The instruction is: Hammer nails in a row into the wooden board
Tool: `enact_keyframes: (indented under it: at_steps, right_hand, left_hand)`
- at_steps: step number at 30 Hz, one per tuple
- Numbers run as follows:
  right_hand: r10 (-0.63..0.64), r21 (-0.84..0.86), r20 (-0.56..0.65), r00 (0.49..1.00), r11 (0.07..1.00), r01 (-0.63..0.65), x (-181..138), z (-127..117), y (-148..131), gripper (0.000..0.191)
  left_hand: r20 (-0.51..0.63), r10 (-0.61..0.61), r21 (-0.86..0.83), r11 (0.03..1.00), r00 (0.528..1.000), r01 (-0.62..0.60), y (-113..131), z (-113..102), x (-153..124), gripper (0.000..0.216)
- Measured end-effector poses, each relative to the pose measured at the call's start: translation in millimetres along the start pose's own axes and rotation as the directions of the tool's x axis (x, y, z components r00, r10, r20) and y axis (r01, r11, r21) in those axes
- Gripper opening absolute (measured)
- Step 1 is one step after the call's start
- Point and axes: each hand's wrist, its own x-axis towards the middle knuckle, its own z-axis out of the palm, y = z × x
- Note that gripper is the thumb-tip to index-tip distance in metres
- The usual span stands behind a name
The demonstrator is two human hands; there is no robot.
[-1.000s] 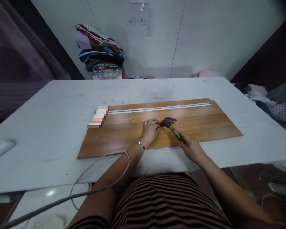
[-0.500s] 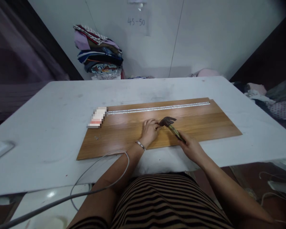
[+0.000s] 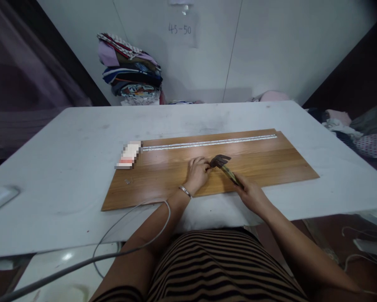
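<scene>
My right hand is closed around the handle of a claw hammer. The hammer's dark metal head is low over a wood-grain board, right beside the fingertips of my left hand. Those fingers are pinched together against the board's surface; whatever they hold is too small to make out. A few tiny metal pieces, thin and shiny, lie on the board's left part. Two pale marked strips run side by side along its far edge.
The board lies on a large white-covered table. A pixelated white-and-red item rests at the board's left end. A grey cable loops across my left forearm. Folded clothes are stacked beyond the table, before a pale wall.
The hammer head has shifted very slightly, tilting a touch towards the left fingertips. Both hands stay in almost the same place, and the board has not moved.
</scene>
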Motion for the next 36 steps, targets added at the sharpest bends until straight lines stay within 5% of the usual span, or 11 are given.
enact_keyframes:
  at_steps: [11,22,36]
  right_hand:
    - [0.004,0.008,-0.006,1.0,1.0,-0.004,-1,-5,-2,0.045]
    - [-0.044,0.001,-0.034,0.998,0.999,0.044,0,-1,3,0.045]
    - [-0.013,-0.024,-0.006,1.0,1.0,0.013,0,0,5,0.044]
  left_hand:
    - [-0.044,-0.063,-0.011,0.998,0.997,0.063,6,-24,-13,0.013]
    - [-0.191,-0.237,0.154,0.951,0.953,0.267,-56,-85,-80,0.023]
    - [-0.217,-0.239,0.183,0.942,0.946,0.28,-74,-79,-114,0.025]
